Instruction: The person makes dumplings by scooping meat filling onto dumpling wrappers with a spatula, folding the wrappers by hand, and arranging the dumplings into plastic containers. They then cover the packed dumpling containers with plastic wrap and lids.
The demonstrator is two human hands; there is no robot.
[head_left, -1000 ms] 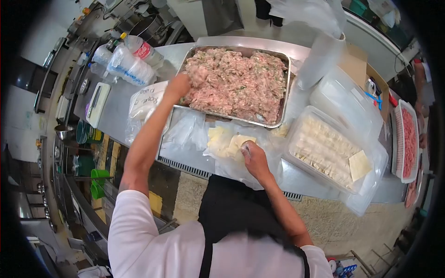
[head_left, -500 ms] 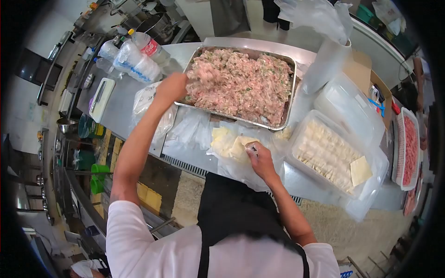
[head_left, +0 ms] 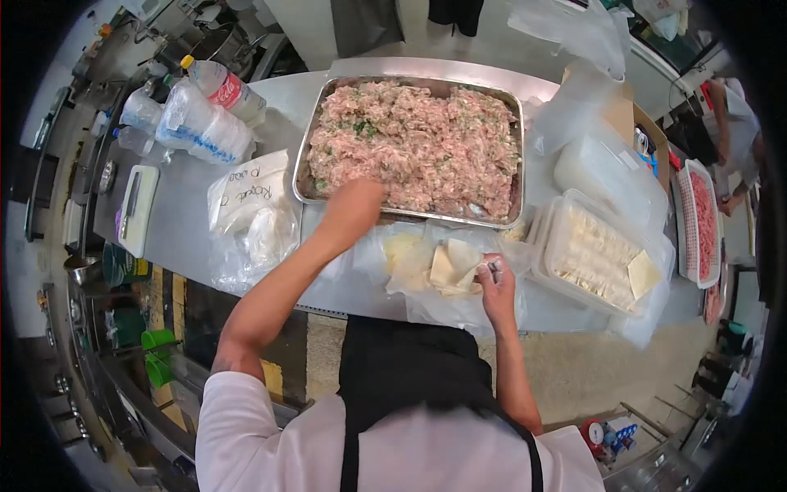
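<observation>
My left hand (head_left: pixel 357 207) is over the near edge of a large metal tray (head_left: pixel 302 176) of minced meat (head_left: pixel 414 143) flecked with green. Its fingers are curled over the meat, and whatever they hold is hidden. Below the tray, my right hand (head_left: pixel 497 289) pinches the edge of a pale, thin dough wrapper (head_left: pixel 464 256). A small dark spot shows at those fingertips, too small to name. More square wrappers (head_left: pixel 443 273) lie stacked beside it on plastic sheeting (head_left: pixel 414 293). To the right, a clear plastic container (head_left: pixel 537 264) holds rows of pale folded dumplings (head_left: pixel 592 258), with one loose wrapper (head_left: pixel 643 275) at its corner.
Left of the tray are a labelled plastic bag (head_left: pixel 254 201), a cola bottle (head_left: pixel 228 88), wrapped cups (head_left: pixel 205 127) and a white board (head_left: pixel 139 209). A plastic roll (head_left: pixel 578 102) stands at the right. Beyond it, another person (head_left: pixel 730 123) is near a basket (head_left: pixel 687 209) of meat.
My left hand has moved right and nearer, from the tray's left side to its near edge. My right hand has shifted slightly right, beside the wrappers. The camera view has turned a little.
</observation>
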